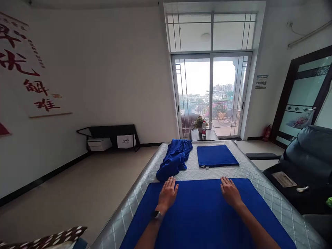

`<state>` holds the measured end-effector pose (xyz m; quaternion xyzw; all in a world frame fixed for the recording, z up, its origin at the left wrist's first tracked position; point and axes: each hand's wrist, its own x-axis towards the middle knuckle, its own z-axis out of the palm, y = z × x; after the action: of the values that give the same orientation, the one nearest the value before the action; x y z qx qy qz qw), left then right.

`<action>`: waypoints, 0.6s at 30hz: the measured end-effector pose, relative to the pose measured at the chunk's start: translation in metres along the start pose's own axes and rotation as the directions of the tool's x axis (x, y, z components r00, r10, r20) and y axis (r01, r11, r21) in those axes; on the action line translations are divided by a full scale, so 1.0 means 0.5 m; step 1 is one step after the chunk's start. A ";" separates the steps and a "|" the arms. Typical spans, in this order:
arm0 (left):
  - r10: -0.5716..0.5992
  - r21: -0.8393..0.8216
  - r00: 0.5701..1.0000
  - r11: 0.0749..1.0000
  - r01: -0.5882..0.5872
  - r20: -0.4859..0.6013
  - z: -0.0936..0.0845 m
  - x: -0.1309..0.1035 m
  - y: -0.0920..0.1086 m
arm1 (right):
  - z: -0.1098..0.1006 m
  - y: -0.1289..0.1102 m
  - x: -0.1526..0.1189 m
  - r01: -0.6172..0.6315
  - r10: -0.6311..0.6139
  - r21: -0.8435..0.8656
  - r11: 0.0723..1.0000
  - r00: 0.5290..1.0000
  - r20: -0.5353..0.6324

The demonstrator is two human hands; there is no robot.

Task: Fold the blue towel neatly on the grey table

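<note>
A large blue cloth (199,214) lies spread flat on a quilted, silvery mattress (121,211). My left hand (168,194) rests palm down near the cloth's far edge, left of its middle, with a watch on the wrist. On the right part of the same edge my right hand (229,192) also lies flat. Neither hand holds anything. Beyond the left hand is a crumpled blue cloth (176,157). A folded blue cloth (216,155) with small white tags sits flat beyond the right hand.
Past the mattress stands a small table (210,136) with a plant and a bottle (203,129). A dark armchair (308,159) is at the right. By the left wall is a black rack (111,131) with white boxes. A patterned brown fabric (52,238) shows at lower left.
</note>
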<state>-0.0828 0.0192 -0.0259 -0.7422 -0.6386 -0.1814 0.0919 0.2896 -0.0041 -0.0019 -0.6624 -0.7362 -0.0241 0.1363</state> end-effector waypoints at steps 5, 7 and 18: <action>0.237 -0.122 0.970 0.966 -0.229 0.055 0.038 0.034 0.203 | 0.029 -0.176 0.033 0.145 -0.160 0.160 0.976 0.983 0.086; 0.262 -0.135 0.962 0.958 -0.251 0.071 0.058 0.037 0.238 | 0.056 -0.201 0.042 0.145 -0.167 0.173 0.974 0.979 0.119; 0.272 -0.134 0.960 0.956 -0.262 0.062 0.087 0.038 0.238 | 0.105 -0.190 0.055 0.139 -0.167 0.183 0.973 0.975 0.150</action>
<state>0.0429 0.0325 -0.0470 -0.8325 -0.5231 -0.1771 0.0435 0.1851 0.0222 -0.0322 -0.5891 -0.7932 0.0836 0.1295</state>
